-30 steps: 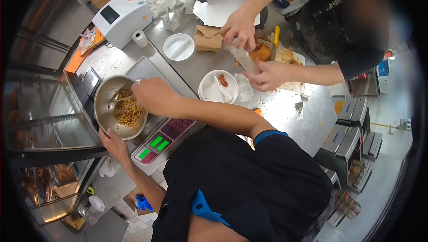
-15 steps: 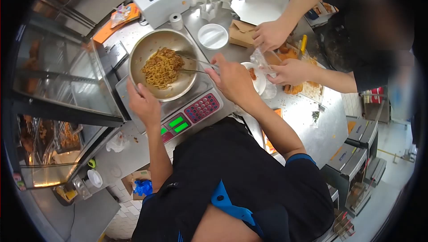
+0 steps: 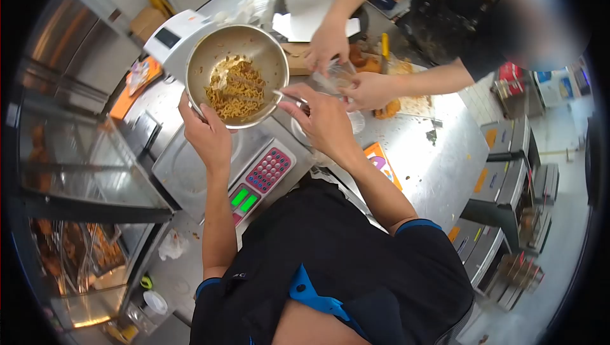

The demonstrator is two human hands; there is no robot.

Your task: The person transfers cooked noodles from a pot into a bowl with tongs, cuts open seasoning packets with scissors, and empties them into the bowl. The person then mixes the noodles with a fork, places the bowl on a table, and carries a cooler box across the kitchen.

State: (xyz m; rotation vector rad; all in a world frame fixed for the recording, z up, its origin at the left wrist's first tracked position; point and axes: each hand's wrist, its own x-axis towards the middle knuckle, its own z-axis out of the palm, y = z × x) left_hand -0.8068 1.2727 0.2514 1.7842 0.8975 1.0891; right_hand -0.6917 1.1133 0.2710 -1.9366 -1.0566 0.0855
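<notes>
My left hand [image 3: 208, 134] grips the near rim of a steel mixing bowl [image 3: 270, 53], fingers wrapped at its lower left edge. Dressed noodles [image 3: 236, 94] lie in the bowl, which is tilted and held above a weighing scale [image 3: 270, 170]. Metal tongs [image 3: 278, 93] are in the closed fingers of my right hand [image 3: 323, 119], their tips reaching over the right side of the bowl. A white dish [image 3: 297, 130] is partly hidden behind my right hand.
Across the counter [image 3: 432, 173], a co-worker's hands [image 3: 365, 89] handle a clear plastic bag [image 3: 335, 77]. Fried food [image 3: 387, 108] lies close by. A white printer [image 3: 171, 40] stands behind the bowl, and a glass display cabinet [image 3: 95, 173] borders the left side.
The bowl has risen off the scale and tilted, baring the scale's plate. The noodles are spread differently, and the tongs have drawn back out of them. The camera view has shifted.
</notes>
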